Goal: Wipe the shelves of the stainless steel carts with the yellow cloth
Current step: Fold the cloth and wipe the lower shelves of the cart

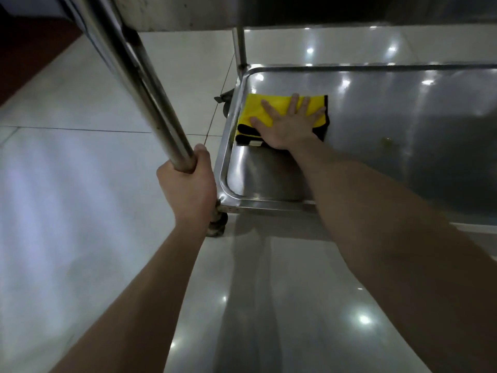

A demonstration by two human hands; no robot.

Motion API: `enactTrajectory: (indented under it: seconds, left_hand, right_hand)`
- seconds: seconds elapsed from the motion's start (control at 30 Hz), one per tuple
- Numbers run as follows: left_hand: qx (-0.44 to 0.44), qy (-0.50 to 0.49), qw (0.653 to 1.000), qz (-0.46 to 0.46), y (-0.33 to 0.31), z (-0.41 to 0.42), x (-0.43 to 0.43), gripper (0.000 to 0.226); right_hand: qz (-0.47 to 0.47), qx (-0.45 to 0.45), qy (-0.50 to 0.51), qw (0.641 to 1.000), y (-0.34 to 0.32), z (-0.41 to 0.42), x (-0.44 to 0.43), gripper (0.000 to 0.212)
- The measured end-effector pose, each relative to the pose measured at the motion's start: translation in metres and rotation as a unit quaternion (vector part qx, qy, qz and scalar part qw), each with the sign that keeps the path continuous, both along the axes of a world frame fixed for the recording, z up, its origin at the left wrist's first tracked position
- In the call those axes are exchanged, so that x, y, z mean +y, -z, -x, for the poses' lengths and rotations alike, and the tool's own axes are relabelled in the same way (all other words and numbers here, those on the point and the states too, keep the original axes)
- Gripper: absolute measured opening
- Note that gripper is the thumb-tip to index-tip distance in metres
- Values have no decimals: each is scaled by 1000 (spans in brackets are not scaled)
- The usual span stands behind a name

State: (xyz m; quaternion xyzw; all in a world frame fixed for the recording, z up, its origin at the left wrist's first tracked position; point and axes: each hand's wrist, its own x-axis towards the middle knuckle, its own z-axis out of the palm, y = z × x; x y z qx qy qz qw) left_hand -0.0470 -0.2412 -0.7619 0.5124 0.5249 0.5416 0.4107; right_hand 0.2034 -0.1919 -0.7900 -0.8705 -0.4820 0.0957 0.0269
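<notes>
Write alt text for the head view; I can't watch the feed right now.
The right hand presses flat on the yellow cloth near the left rim of the cart's bottom shelf, while the left hand grips the cart's upright post. A small yellowish spot sits on the shelf right of the cloth.

left hand (188,185) clenched, right hand (289,126) flat, splayed

Right of cloth: I see bare lower shelf (390,109) running right from the yellow cloth (252,106); one small speck (387,141) lies there.
Left: the raised rim (230,141) just beside the cloth blocks me.
Far left: corner post (239,44) stands upright.
Near left: near post (145,84), gripped by my left hand (188,184).
Above: upper shelf (174,14) overhangs.
</notes>
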Motion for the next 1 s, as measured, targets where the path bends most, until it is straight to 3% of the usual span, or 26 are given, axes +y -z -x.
enactTrajectory:
  seconds: [0.2,0.47,0.6,0.8,1.0]
  left_hand:
    - [8,-5,1000,12,-10,-1,-4,56]
    - [21,19,999,36,-21,3,-6,35]
    - [28,39,998,41,-21,8,-5,28]
    - [28,39,998,38,-21,5,-6,24]
    - [9,41,999,33,-18,2,-8,26]
  right_hand:
    - [-41,1,-58,997,12,77,-18,84]
    - [-9,42,-96,994,11,98,-98,79]
    - [-12,50,-68,996,10,60,-139,80]
    - [-10,18,60,998,8,-51,-202,83]
    - [-27,9,155,987,11,-129,-210,87]
